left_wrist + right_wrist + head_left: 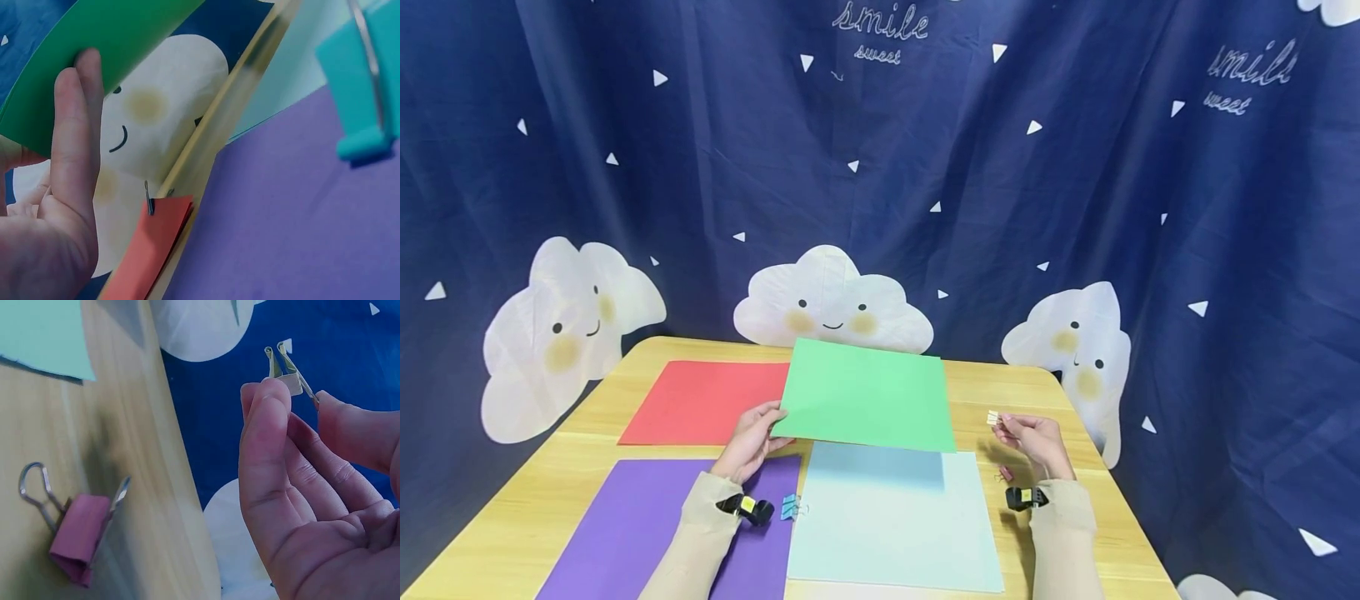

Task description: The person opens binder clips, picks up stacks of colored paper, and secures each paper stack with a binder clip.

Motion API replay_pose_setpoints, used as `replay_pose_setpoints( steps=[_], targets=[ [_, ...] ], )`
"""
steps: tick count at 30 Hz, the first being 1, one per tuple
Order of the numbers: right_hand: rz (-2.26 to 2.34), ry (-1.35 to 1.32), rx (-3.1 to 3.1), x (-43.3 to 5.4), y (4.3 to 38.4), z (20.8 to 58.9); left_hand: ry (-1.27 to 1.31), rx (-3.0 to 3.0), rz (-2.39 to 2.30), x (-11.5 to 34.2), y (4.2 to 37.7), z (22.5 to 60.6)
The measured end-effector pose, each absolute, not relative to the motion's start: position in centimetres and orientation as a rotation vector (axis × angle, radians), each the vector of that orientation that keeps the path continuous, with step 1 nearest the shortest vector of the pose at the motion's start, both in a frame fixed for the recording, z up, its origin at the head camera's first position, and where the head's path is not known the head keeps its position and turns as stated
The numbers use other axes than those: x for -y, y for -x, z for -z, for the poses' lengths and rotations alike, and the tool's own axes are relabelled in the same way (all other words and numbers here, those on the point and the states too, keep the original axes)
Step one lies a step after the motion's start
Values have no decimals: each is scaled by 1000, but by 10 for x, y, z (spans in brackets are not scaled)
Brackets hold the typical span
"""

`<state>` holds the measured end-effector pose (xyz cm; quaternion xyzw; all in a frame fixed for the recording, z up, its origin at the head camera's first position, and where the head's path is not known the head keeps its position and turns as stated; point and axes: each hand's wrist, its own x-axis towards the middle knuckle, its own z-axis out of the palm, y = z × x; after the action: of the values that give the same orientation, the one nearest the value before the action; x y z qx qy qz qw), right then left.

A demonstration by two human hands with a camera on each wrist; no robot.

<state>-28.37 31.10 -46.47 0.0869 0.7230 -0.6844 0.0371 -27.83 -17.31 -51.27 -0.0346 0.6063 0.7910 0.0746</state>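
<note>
Raised above the table, a stack or sheet of green paper is pinched at its left edge by my left hand. In the left wrist view, two fingers lie flat along the green paper's underside. My right hand holds a small cream binder clip by its handles between thumb and fingers; the clip's mouth looks slightly parted. A pink binder clip lies on the table beneath that hand. Under the green paper lies light blue paper, with a blue binder clip at its left edge.
Red paper lies at the table's back left, and purple paper at the front left. Metal clip handles show at the red paper's edge. A dark blue curtain with clouds hangs behind the wooden table.
</note>
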Motion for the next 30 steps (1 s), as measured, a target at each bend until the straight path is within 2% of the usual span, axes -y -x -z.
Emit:
replay_pose_setpoints(
  steps=[30],
  targets=[
    [2131,-97,-2150,-291,284,453,111,-1859,-2380,167,258,505]
  ],
)
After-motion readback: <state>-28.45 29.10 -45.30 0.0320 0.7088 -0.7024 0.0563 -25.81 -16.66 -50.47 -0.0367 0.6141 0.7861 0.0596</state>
